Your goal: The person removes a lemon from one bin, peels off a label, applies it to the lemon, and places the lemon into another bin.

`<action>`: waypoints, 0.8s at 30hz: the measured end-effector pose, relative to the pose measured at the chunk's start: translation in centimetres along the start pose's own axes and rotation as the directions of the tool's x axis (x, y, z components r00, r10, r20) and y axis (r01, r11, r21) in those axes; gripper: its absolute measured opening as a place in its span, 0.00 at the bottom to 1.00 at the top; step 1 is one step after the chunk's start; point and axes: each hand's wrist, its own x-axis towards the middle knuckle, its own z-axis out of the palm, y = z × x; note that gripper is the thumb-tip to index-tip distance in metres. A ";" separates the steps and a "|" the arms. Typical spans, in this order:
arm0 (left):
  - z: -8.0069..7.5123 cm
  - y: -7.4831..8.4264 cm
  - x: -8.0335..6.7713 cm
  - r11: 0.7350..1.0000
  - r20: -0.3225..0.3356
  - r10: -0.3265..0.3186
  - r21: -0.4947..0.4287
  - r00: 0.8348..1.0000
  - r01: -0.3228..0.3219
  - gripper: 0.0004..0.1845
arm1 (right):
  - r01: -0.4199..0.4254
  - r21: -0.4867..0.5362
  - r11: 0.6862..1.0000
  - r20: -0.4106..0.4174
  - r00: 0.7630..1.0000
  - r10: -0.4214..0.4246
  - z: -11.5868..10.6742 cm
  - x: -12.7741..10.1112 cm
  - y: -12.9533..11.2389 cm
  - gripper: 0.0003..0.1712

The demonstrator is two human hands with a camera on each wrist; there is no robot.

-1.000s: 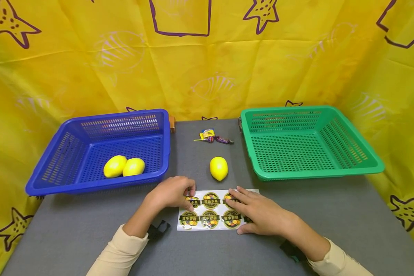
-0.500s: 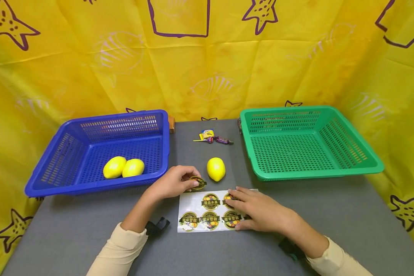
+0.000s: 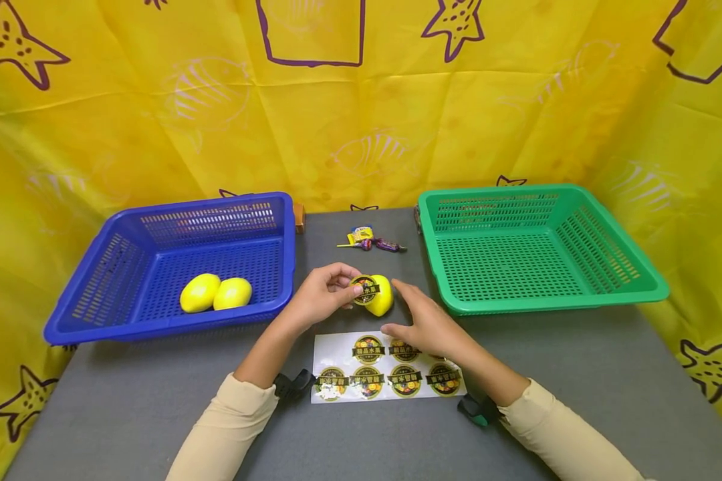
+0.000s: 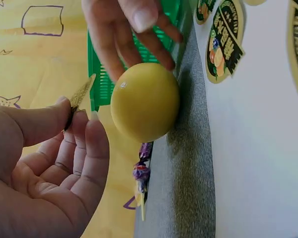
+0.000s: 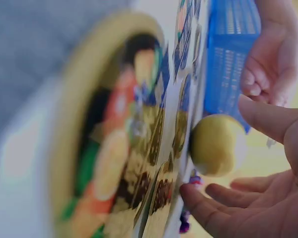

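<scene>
My left hand (image 3: pixel 323 294) pinches a round black-and-gold fruit sticker (image 3: pixel 367 289) between thumb and fingers. The sticker appears edge-on in the left wrist view, apart from the lemon (image 4: pixel 146 101). From the head, it overlaps the left side of that lemon, which lies on the table. Just to the lemon's right is my right hand (image 3: pixel 427 321), its fingers spread and holding nothing. In the right wrist view, a gap shows between its fingers and the lemon (image 5: pixel 218 146). Nearer me lies a white sticker sheet (image 3: pixel 331 347); its upper left spot is bare and my right hand partly covers it.
At the left, a blue basket (image 3: pixel 156 327) holds two lemons (image 3: pixel 216 292). A green basket (image 3: pixel 547 304) stands at the right. Behind the single lemon lie a lollipop (image 3: pixel 366 245) and other wrapped sweets (image 3: pixel 390 246). A yellow curtain (image 3: pixel 361 100) hangs at the back.
My left hand has lifted the sticker off the sheet and carried it up and right to the lemon. My right hand has left the sheet and moved towards the lemon.
</scene>
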 end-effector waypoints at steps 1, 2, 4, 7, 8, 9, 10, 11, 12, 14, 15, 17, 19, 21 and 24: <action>0.1 0.0 0.2 1.000 0.005 -0.015 -0.024 1.000 0.015 0.12 | -0.008 0.013 1.000 -0.003 1.000 0.008 0.0 0.4 0.1 0.53; 0.2 0.0 0.4 0.999 0.013 -0.027 -0.046 1.000 0.028 0.13 | -0.014 0.023 1.000 -0.004 1.000 0.015 0.0 0.8 0.1 0.53; 0.3 0.0 0.9 0.997 0.027 -0.039 -0.070 0.999 0.041 0.14 | -0.021 0.040 0.999 -0.009 1.000 0.021 0.0 1.5 0.3 0.54; 0.5 -0.1 1.6 0.993 0.049 -0.052 -0.100 0.997 0.057 0.15 | -0.028 0.061 0.998 -0.009 1.000 0.028 0.0 2.4 0.4 0.53; 0.6 -0.2 1.8 0.992 0.055 -0.055 -0.107 0.997 0.060 0.16 | -0.029 0.066 0.997 -0.008 1.000 0.030 0.0 2.6 0.5 0.53; 0.7 -0.3 2.0 0.992 0.058 -0.056 -0.108 0.997 0.062 0.16 | -0.029 0.069 0.997 -0.009 1.000 0.030 0.0 2.8 0.5 0.52; 0.8 -0.3 2.2 0.991 0.060 -0.060 -0.112 0.996 0.067 0.16 | -0.026 0.071 0.997 -0.009 1.000 0.027 0.0 3.0 0.5 0.52; 0.9 -0.3 2.4 0.991 0.060 -0.064 -0.114 0.996 0.071 0.16 | -0.023 0.071 0.997 -0.010 1.000 0.024 0.0 3.2 0.5 0.51; 1.0 -0.3 2.6 0.990 0.059 -0.067 -0.117 0.996 0.073 0.16 | -0.020 0.069 0.997 -0.011 1.000 0.021 0.0 3.4 0.4 0.50; 1.1 -0.4 2.8 0.991 0.055 -0.069 -0.114 0.996 0.075 0.16 | -0.014 0.057 0.998 -0.016 1.000 0.015 0.0 3.6 0.4 0.48; 1.2 -0.5 3.0 0.991 0.052 -0.072 -0.112 0.996 0.078 0.16 | -0.016 0.054 0.998 -0.018 1.000 0.017 0.0 3.7 0.4 0.48; 1.3 -0.6 3.1 0.991 0.048 -0.078 -0.106 0.996 0.083 0.17 | -0.016 0.040 0.999 -0.023 1.000 0.017 0.0 3.9 0.4 0.47; 1.3 -0.7 3.2 0.992 0.043 -0.084 -0.094 0.996 0.087 0.17 | -0.020 0.035 0.999 -0.025 0.999 0.021 0.0 3.9 0.4 0.47; 1.4 -1.0 3.2 0.992 0.039 -0.092 -0.081 0.995 0.095 0.16 | -0.021 0.032 0.999 -0.027 0.999 0.022 0.1 4.0 0.4 0.47; 1.3 -1.3 3.1 0.989 0.038 -0.120 -0.078 0.992 0.123 0.16 | -0.034 0.047 0.998 -0.018 0.999 0.035 0.2 3.8 0.4 0.47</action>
